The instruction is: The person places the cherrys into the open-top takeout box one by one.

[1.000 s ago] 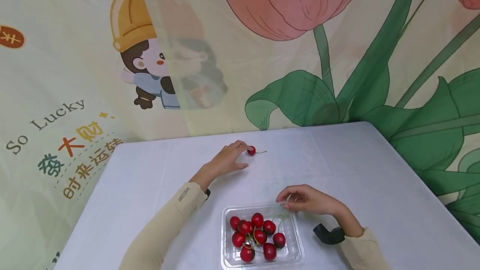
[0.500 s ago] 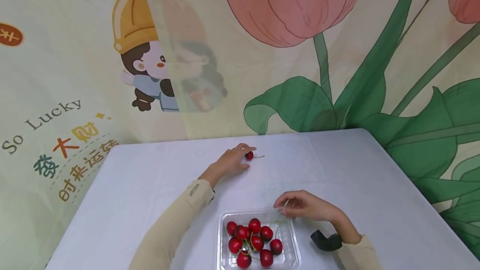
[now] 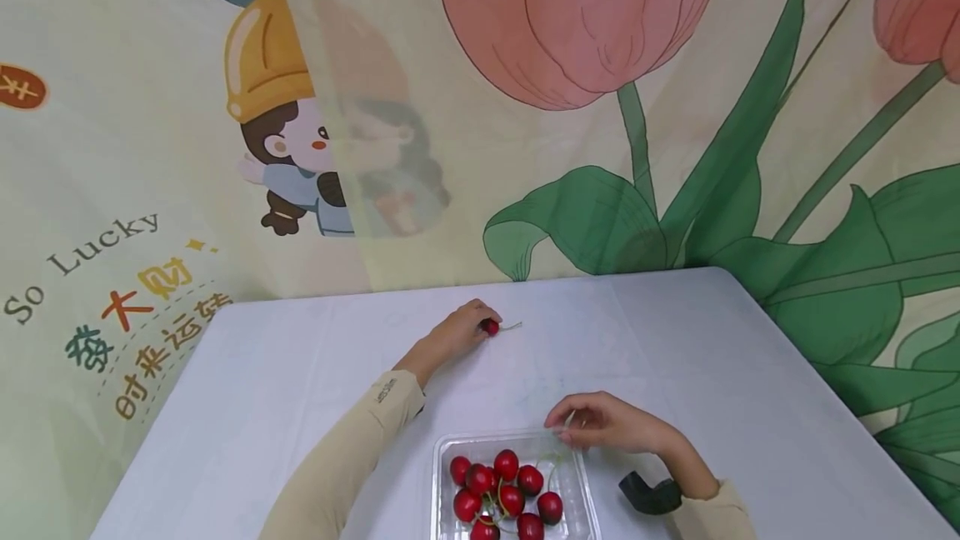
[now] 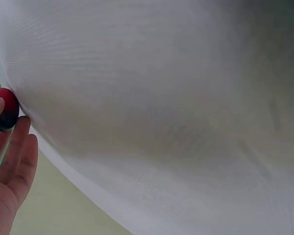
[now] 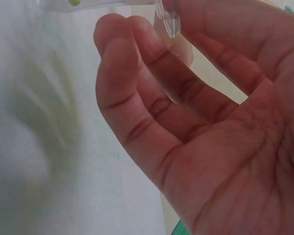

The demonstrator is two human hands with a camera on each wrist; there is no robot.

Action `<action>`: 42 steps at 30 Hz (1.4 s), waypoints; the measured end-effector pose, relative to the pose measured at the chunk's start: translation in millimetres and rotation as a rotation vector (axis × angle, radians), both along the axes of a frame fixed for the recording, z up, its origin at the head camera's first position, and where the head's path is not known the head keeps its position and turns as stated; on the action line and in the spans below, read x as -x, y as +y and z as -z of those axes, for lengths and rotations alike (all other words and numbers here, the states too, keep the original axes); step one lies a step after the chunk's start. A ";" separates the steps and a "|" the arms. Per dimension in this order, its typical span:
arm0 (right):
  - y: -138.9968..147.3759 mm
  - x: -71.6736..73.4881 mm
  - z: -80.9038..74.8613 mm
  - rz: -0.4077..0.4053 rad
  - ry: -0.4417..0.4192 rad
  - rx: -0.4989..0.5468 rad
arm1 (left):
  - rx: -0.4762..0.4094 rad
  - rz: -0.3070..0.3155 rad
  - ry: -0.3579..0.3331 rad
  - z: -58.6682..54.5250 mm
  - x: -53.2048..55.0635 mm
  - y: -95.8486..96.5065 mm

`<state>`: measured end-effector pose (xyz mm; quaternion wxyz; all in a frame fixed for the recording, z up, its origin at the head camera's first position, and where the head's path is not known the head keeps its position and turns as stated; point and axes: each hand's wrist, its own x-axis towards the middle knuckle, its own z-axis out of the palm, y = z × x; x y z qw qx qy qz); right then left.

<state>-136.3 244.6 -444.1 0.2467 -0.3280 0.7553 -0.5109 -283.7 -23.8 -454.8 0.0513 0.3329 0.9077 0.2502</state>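
Observation:
Near the far edge of the table, my left hand (image 3: 456, 332) pinches a single dark red cherry (image 3: 491, 327) whose thin stem points right. Up close in the left wrist view, the thumb lies over the cherry (image 4: 9, 110) and the other fingers extend past it. A clear plastic box (image 3: 438, 490) holding several red cherries (image 3: 512, 500) sits at the near side, its front cut off by the frame. At its far right corner my right hand (image 3: 611, 423) grips the rim. The right wrist view shows the box rim (image 5: 172, 22) between thumb and curled fingers.
A white-covered table (image 3: 675, 340) spreads around both hands. Behind it hangs a printed cloth (image 3: 585, 215) with tulips and a cartoon figure. A black band (image 3: 651, 493) is at the right wrist.
The left fingers have closed round the lone cherry, which now sits slightly nearer in the head view. My right hand stays at the box corner; the whole view has tilted slightly upward.

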 end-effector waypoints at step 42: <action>-4.0 -7.3 -4.1 -0.003 0.021 -0.008 | -0.136 0.235 0.252 -45.2 -88.3 -17.0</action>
